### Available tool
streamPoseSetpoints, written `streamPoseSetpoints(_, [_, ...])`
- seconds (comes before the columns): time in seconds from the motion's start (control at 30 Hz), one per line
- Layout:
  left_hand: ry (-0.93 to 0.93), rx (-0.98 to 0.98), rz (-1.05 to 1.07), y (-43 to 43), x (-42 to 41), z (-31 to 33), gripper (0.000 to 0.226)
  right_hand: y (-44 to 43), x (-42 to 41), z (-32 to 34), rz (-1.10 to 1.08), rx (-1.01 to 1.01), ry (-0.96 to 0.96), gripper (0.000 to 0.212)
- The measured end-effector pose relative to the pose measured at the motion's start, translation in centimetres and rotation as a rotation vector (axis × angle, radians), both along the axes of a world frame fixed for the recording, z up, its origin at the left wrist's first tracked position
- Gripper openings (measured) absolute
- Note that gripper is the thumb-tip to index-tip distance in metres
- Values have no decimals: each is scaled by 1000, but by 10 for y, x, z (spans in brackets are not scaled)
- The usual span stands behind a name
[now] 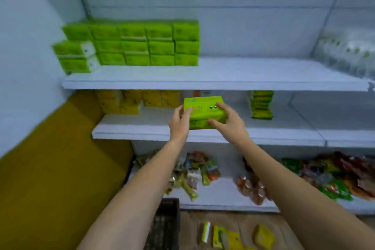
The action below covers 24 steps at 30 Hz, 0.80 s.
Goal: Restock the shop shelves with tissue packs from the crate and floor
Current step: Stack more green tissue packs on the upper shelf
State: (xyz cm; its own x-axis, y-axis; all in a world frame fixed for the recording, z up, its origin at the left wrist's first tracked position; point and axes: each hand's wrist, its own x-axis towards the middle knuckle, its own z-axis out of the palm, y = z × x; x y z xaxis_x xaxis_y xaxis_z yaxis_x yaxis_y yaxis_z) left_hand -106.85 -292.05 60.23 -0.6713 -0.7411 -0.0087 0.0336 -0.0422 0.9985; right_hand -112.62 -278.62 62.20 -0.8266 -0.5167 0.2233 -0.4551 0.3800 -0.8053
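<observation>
green tissue pack (pixel 205 112) sits between both hands in front of the middle shelf (pixel 142 134): the left hand (pixel 179 123) grips its left end, the right hand (pixel 227 122) curls round its right end. to place it well, lift it level to the top shelf (pixel 243 79) and slide it flush against the right edge of the green stack (pixel 146 43). more packs (pixel 223 236) lie on the floor beside the dark crate (pixel 165 225).

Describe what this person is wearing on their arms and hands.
The left hand and right hand are bare, no gloves. No watch or bracelet shows at either wrist. Both arms are uncovered to the frame's edge, no sleeves in view. Rings: too blurred to tell.
</observation>
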Motion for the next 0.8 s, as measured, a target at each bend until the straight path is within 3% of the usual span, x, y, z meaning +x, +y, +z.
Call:
streamPoseSetpoints(0.2, [135,-92,163,-186,35,79,20,-202,20,68,159,-85,69,60])
streamPoseSetpoints(0.3, [118,-116,250,-274,52,106,34,-292,32,93,205,-116,58,56])
streamPoseSetpoints(0.4, [178,-112,341,-344,56,128,21,-368,36,114,255,-171,64,54])
streamPoseSetpoints(0.53, [224,-175,429,-413,60,152,31,-455,32,134,305,-254,36,55])
streamPoseSetpoints(0.7, [116,-207,484,-477,57,154,42,-523,27,136,356,-236,-105,56])
streamPoseSetpoints(0.8, [-34,-303,490,-494,55,152,37,-546,26,131,372,-232,-137,56])
